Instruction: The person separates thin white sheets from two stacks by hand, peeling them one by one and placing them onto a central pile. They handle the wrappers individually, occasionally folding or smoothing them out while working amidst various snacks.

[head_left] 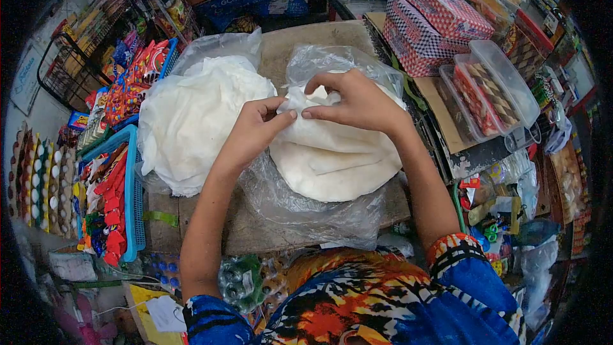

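Observation:
A stack of thin round white spring roll wrappers (335, 166) lies on crumpled clear plastic (306, 217), its top layer creased. At the stack's far edge my left hand (258, 124) pinches a wrapper between thumb and fingers. My right hand (351, 102) is close beside it, thumb and forefinger curved around a lifted bit of the same edge; its other fingers are mostly hidden. To the left, a loose, ruffled pile of white wrappers (198, 121) rests on another clear plastic bag (220, 45).
Both piles sit on a worn wooden board (338, 33). A blue basket (132, 191) of packaged snacks stands left, near egg trays (48, 179). Checkered boxes (440, 16) and clear plastic containers (495, 92) are at the right.

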Action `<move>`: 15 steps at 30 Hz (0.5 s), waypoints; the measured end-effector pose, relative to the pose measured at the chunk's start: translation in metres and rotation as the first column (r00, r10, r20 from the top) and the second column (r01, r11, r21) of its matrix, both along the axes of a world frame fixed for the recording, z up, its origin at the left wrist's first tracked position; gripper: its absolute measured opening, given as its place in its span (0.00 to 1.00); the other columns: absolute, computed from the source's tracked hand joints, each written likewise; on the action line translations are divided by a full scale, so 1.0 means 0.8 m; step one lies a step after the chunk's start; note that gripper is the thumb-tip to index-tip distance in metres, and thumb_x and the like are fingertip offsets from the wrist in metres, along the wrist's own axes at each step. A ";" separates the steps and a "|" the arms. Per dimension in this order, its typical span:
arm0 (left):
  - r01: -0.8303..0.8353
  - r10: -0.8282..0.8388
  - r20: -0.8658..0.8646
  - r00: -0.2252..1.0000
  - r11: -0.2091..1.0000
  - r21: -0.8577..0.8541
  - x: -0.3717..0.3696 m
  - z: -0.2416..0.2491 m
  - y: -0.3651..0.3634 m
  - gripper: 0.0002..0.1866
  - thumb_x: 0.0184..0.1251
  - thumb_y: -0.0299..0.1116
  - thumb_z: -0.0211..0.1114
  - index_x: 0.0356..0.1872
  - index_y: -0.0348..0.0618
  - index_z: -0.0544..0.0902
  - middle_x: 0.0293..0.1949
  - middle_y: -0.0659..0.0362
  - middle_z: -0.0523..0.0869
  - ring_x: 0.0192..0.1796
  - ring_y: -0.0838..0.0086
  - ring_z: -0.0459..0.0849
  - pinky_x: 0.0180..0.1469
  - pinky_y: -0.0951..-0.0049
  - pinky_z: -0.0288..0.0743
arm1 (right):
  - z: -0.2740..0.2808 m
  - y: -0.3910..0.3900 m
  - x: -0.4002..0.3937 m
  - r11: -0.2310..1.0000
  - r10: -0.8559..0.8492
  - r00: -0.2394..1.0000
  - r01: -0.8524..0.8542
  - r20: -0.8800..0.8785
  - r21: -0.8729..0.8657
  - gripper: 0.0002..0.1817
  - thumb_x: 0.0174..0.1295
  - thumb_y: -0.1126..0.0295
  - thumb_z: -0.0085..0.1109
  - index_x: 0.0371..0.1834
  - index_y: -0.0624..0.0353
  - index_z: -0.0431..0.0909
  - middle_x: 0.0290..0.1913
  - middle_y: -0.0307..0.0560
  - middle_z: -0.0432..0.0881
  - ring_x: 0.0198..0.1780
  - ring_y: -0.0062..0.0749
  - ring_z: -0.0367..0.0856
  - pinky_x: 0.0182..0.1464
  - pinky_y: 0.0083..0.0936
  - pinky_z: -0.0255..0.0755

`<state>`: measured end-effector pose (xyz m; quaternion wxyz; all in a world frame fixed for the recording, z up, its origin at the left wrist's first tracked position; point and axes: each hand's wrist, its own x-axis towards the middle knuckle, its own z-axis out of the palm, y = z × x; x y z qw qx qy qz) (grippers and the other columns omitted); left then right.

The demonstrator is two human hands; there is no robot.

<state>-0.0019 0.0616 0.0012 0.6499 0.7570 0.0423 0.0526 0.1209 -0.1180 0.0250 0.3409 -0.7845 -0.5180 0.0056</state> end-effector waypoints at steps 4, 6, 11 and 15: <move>0.003 -0.003 0.028 1.000 1.000 0.017 0.003 -0.007 0.003 0.15 0.64 0.31 0.63 0.47 0.31 0.82 0.35 0.60 0.85 0.35 0.83 0.79 0.38 0.81 0.72 | -0.006 0.001 0.005 0.994 0.109 0.993 -0.108 -0.053 0.020 0.16 0.54 0.57 0.65 0.36 0.59 0.83 0.32 0.57 0.83 0.35 0.50 0.82 0.39 0.38 0.74; -0.001 0.000 0.022 1.000 0.999 0.041 0.003 -0.008 0.004 0.15 0.64 0.31 0.63 0.47 0.31 0.82 0.35 0.61 0.85 0.35 0.83 0.79 0.37 0.82 0.72 | -0.007 0.002 0.007 0.992 0.128 0.989 -0.126 -0.074 0.026 0.14 0.55 0.59 0.64 0.35 0.60 0.84 0.32 0.57 0.83 0.35 0.49 0.82 0.39 0.38 0.73; 0.008 -0.009 0.031 0.999 1.000 0.019 0.004 -0.010 0.004 0.14 0.64 0.31 0.63 0.46 0.32 0.82 0.34 0.61 0.85 0.35 0.84 0.79 0.37 0.82 0.72 | -0.003 0.000 0.005 0.992 0.124 0.988 -0.123 -0.095 0.012 0.13 0.55 0.61 0.63 0.34 0.61 0.83 0.30 0.57 0.83 0.33 0.48 0.82 0.38 0.36 0.72; 0.016 -0.017 0.041 0.999 1.000 0.014 0.003 -0.008 0.003 0.13 0.63 0.31 0.64 0.45 0.32 0.82 0.33 0.62 0.84 0.34 0.84 0.78 0.37 0.82 0.71 | 0.003 -0.003 0.001 0.989 0.149 0.986 -0.150 -0.075 -0.010 0.13 0.55 0.61 0.64 0.34 0.61 0.84 0.29 0.57 0.83 0.32 0.48 0.81 0.37 0.36 0.72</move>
